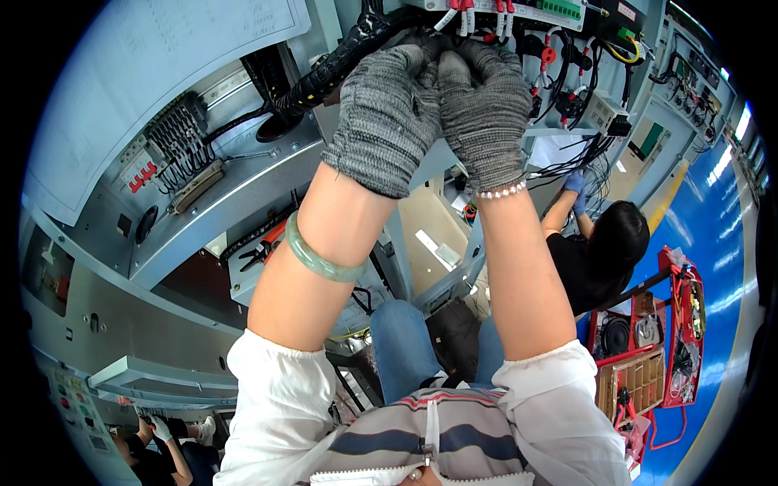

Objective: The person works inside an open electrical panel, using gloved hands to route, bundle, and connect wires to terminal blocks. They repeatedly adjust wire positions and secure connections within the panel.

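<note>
Both hands wear grey knit gloves and meet at the top of the view, in front of an open electrical cabinet. My left hand (385, 113) is closed, its fingertips pressed in beside a thick black wire bundle (344, 57). Right against it, my right hand (485, 105) is closed too, with bent fingers and the thumb alongside. Whatever sits between the fingertips is hidden by the gloves. Just above them, red-and-white wire ends (463, 18) hang from a white terminal unit (531, 10) with a green connector (561, 8).
Right of my hands are black components with red-capped wires (549, 57). A large paper sheet (154, 73) covers the upper left, near a terminal strip (174, 138). Orange-handled pliers (271, 243) lie below. A co-worker (604, 251) crouches at right, near a red tool cart (681, 340).
</note>
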`<state>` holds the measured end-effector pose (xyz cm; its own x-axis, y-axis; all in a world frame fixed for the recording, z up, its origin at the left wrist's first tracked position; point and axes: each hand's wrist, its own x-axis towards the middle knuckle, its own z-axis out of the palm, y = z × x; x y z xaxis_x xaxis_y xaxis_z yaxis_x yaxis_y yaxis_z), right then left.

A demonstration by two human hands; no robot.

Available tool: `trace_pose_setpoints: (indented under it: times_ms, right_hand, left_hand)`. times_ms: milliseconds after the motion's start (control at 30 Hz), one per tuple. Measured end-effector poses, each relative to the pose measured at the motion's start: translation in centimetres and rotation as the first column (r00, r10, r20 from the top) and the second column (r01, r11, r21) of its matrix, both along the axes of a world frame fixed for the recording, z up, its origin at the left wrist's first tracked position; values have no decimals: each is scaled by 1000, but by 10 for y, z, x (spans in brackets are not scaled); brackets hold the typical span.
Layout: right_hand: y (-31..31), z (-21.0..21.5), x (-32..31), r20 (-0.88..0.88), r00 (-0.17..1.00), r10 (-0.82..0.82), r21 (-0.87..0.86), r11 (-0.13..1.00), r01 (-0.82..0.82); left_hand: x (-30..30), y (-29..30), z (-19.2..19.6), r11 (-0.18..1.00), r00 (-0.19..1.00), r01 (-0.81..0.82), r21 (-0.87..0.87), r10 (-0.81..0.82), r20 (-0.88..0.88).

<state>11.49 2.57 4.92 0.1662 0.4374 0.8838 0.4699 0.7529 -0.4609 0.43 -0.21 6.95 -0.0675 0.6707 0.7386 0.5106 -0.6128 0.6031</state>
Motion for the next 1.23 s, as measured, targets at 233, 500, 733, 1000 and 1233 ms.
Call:
trace_pose_setpoints:
  times_ms: [233, 500, 733, 1000, 1233]
  right_hand:
    - [2, -4, -7, 4, 999, -37, 64, 997, 37]
    - [1, -5, -6, 66, 993, -95, 126, 988, 86]
    - [-1, -5, -3, 33, 999, -1, 88, 996, -2]
    - [-5, 1, 0, 55, 998, -41, 69, 997, 37]
    - [-8, 5, 10, 161, 980, -121, 49, 992, 114]
  left_hand:
    - [8, -25, 1, 965, 915, -229, 130, 259, -308]
    - [-3, 12, -17, 968, 917, 247, 43, -248, 314]
    - [-4, 7, -16, 998, 996, -38, 50, 42, -84]
    - [-8, 23, -22, 982, 946, 187, 15, -184, 266]
    - [5, -1, -12, 996, 993, 23, -91, -12, 113]
